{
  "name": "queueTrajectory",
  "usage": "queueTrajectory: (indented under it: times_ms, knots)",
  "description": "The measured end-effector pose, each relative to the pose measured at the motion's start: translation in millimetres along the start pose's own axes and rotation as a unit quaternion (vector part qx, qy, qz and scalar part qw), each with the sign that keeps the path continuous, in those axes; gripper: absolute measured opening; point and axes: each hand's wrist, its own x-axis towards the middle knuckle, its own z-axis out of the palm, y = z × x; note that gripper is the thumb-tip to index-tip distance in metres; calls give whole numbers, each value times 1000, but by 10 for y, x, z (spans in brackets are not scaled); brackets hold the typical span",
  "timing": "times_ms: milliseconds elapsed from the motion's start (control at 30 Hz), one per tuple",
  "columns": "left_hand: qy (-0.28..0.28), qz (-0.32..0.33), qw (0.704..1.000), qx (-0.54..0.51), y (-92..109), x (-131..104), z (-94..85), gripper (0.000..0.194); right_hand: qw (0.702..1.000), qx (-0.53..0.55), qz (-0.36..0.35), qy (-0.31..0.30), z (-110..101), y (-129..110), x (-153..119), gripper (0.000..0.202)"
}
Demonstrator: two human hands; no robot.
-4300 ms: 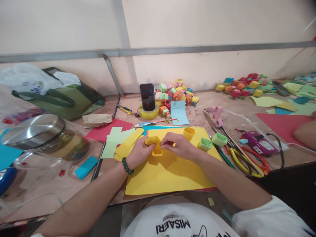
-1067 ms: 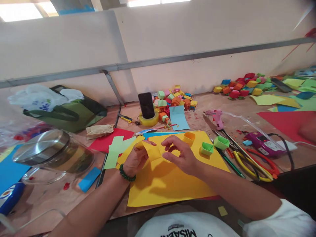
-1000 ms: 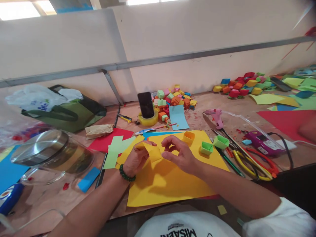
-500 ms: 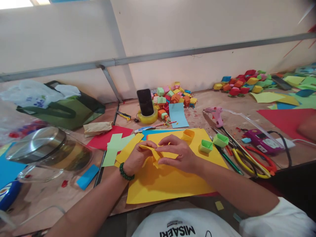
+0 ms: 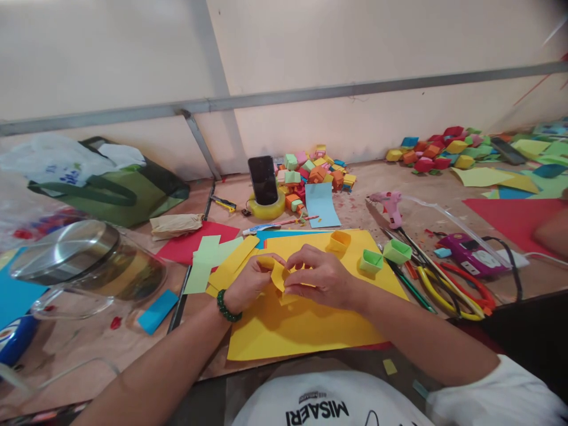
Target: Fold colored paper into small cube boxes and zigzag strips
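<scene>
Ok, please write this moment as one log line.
left hand: holds bent yellow paper | right hand: at its edge | beneath: yellow sheet

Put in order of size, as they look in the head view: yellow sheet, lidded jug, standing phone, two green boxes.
Largest first:
Yellow sheet
Lidded jug
Standing phone
Left green box and right green box: too alike to rank

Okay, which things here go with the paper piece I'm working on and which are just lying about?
Likely part of the job:
yellow paper piece, left hand holding it, right hand at it
large yellow sheet underneath
yellow paper strips
yellow paper box
green paper boxes

Probably just lying about:
lidded glass jug
green bag
smartphone
box cutter
</scene>
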Motion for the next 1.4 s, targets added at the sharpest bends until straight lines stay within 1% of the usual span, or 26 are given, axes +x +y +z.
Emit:
queueTrajectory:
  times_ms: [100,133,233,267,400,533,633,733,800,867,933,1033,1133,1233,1333,1400]
  knots:
    - [-4,3,1000,-7,27,-10,8,26,1000,-6,5,-28,-2,10,-5,29]
    - [-7,-2,1000,-7,37,-14,9,25,999,-9,6,-37,1,17,-10,30]
    - [-2,-3,1000,20,61,-26,13,21,999,-6,0,-44,6,37,-25,18]
    - [1,-1,1000,28,66,-27,16,20,999,-3,-1,-43,4,38,-28,17]
    - [-3,2,999,33,68,-22,30,19,999,-2,6,-46,-16,19,-24,17]
    - [20,11,999,43,54,-24,40,16,999,-17,10,-51,-18,4,-17,13]
    - [32,9,997,64,42,-34,47,14,997,-28,19,-64,-18,-2,-19,15]
    - [53,56,990,121,23,-35,42,10,994,-40,57,-79,-29,-22,-26,17]
    - [74,96,977,176,5,-30,35,13,989,-59,95,-93,-27,-38,-33,21]
    - [91,126,961,230,-15,-25,31,17,983,-87,125,-99,-1,-49,-47,15]
    - [98,146,947,269,-33,-23,36,16,980,-117,137,-78,49,-55,-67,9]
    - [110,166,934,298,-51,-29,50,16,981,-137,133,-36,133,-58,-104,13]
    - [124,183,930,295,-60,-40,62,21,983,-119,141,-21,187,-61,-131,15]
    - [124,196,927,293,-68,-49,74,25,984,-104,145,-18,208,-61,-139,16]
    - [122,205,928,286,-60,-53,82,23,985,-96,140,-8,203,-72,-127,17]
    - [134,215,928,274,-40,-63,73,22,988,-87,128,1,189,-91,-112,15]
